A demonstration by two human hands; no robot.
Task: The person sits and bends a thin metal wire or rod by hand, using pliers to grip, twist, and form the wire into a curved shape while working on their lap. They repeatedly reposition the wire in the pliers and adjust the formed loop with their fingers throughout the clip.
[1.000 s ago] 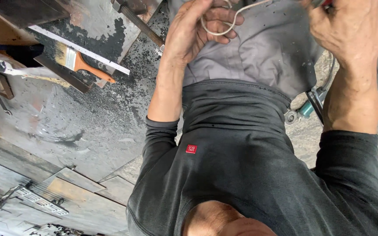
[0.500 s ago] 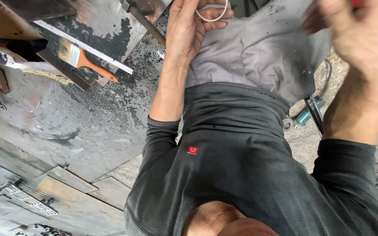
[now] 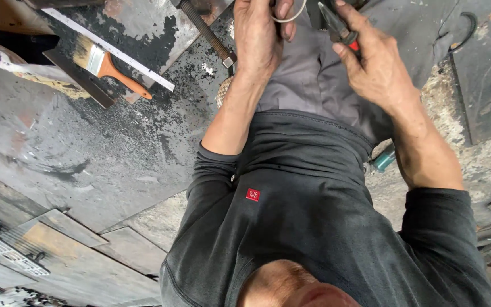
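My left hand is raised in front of my lap with its fingers closed around a thin loop of pale wire, which is partly cut off by the top edge. My right hand is just to its right and grips a pair of pliers with red and black handles, jaws pointing up toward the wire. The two hands are close together but apart. Below them are my grey trousers and dark long-sleeved shirt.
A paintbrush with an orange handle lies at upper left beside a long metal ruler. A threaded steel rod runs next to my left wrist. A teal object sits by my right forearm. Dark, sooty metal plates cover the ground.
My right hand has swung in from the far right toward the left hand, now showing the pliers clearly. The left hand still holds the wire loop, slightly higher in view.
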